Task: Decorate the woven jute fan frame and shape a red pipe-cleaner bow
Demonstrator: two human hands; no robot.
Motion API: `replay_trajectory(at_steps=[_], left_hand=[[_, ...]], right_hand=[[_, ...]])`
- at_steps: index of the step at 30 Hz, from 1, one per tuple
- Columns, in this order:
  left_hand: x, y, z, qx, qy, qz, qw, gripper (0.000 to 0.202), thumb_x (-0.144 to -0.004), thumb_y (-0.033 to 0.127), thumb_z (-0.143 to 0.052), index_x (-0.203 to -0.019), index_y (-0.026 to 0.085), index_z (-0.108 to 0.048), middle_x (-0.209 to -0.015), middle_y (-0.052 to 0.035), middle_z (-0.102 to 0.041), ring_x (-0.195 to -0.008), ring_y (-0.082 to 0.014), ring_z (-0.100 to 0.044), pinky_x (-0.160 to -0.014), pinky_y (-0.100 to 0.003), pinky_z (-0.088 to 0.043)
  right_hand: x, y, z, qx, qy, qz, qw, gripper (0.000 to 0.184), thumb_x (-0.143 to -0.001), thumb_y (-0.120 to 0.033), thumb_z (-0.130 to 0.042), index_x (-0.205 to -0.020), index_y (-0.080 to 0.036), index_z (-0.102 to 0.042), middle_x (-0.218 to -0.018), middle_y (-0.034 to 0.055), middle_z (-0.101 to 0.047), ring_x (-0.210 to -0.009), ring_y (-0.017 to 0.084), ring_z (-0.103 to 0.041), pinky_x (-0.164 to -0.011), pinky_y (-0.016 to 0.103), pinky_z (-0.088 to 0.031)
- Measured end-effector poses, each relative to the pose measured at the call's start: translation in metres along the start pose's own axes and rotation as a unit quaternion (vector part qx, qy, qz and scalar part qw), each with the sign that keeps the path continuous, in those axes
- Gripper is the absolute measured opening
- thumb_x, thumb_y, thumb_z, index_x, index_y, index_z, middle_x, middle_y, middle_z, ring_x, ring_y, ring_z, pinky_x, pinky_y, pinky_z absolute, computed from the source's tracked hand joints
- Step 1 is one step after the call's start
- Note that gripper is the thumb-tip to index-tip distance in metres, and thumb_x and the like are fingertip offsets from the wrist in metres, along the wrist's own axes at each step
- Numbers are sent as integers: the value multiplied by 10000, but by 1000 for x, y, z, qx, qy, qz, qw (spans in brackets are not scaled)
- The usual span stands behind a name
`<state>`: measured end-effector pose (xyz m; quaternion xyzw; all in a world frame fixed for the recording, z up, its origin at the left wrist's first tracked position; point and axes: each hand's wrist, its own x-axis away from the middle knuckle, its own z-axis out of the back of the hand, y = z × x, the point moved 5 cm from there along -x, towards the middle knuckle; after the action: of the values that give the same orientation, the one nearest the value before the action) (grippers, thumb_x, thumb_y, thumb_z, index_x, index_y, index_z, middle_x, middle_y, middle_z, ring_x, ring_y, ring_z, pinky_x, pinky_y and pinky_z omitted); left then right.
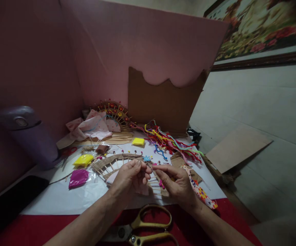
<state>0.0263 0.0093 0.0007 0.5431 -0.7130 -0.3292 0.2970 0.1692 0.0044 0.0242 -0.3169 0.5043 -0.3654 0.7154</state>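
Lying flat on the white surface [60,200], directly under both hands: woven fan [112,163], arched long axis from 9 to 3. Pinched shut on its upper rim with the left hand [129,176]. Meeting those fingertips from 3, the right hand [176,182], curled, grip unclear. Equally near for both. At 6, scissors [148,227]; at 9, magenta packet [78,178]; at 12, coloured strands [173,141]; at 4, patterned ribbon [203,194]. Nothing in between.

Gold-handled scissors [148,227], yellow packet [83,160], magenta packet [78,177], floral-patterned ribbon [201,193].
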Motion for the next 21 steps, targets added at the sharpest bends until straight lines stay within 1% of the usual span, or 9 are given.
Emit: replay_trajectory(at_steps=[2,4,7,10,12,14,17,19,21], left_hand=[[0,-2,0,-2,-3,15,1000,245,-697,326,-722,-723,106,-617,-685,-62,-669,-495,-76,-547,-487,-182,-443],[1,-6,1,-9,4,36,999,257,-711,344,-711,-752,103,-633,-672,-67,-673,-501,-87,-565,-491,-188,-460],[0,-10,1,4,12,39,999,276,-681,358,-739,-725,110,-625,-667,-56,-677,-541,-101,-602,-527,-196,-495],[0,-10,2,1,22,18,1000,318,-636,382,-769,-679,116,-601,-656,-49,-682,-557,-108,-622,-542,-199,-510],[-1,-9,4,-24,36,7,999,354,-599,398,-789,-677,113,-594,-635,-53,-685,-537,-111,-624,-518,-196,-506],[-1,-8,6,-49,47,11,998,385,-566,404,-805,-689,111,-587,-604,-54,-685,-492,-115,-614,-478,-207,-505],[-1,-7,8,-78,39,20,996,407,-560,412,-801,-709,114,-567,-554,-60,-677,-412,-129,-588,-406,-244,-501],[-2,-7,8,-90,29,9,996,404,-564,394,-800,-713,123,-542,-539,-55,-672,-380,-134,-576,-380,-255,-497],[-2,-7,8,-90,20,-6,996,403,-564,361,-804,-729,139,-511,-562,-42,-679,-373,-134,-578,-376,-255,-497]], right_hand=[[0,-1,0,15,4,6,1000,202,-838,-285,-574,-925,-165,-712,-795,65,-713,-649,151,-618,-572,234,-474],[2,-1,0,37,2,12,999,207,-843,-286,-571,-946,-171,-709,-855,76,-719,-701,165,-635,-608,244,-485],[4,2,-5,58,-20,12,998,234,-851,-299,-561,-992,-171,-697,-850,81,-719,-656,151,-621,-582,239,-477],[6,6,-9,61,-44,7,997,269,-857,-313,-553,-1040,-162,-681,-783,71,-709,-564,123,-572,-526,225,-447],[6,8,-10,69,-43,8,997,276,-857,-319,-551,-1037,-155,-681,-732,59,-693,-521,109,-530,-498,218,-422],[6,9,-8,77,-31,12,996,274,-857,-327,-549,-1009,-148,-689,-690,47,-672,-505,101,-499,-485,214,-400],[6,8,-6,86,-17,18,996,277,-857,-334,-544,-976,-135,-697,-578,15,-603,-469,91,-440,-456,210,-356],[5,7,-5,92,-12,23,995,276,-854,-333,-543,-957,-131,-702,-505,-11,-537,-437,84,-386,-430,210,-315],[5,6,-4,97,-9,26,995,271,-849,-330,-547,-938,-130,-706,-489,-17,-514,-429,83,-363,-423,214,-294]])
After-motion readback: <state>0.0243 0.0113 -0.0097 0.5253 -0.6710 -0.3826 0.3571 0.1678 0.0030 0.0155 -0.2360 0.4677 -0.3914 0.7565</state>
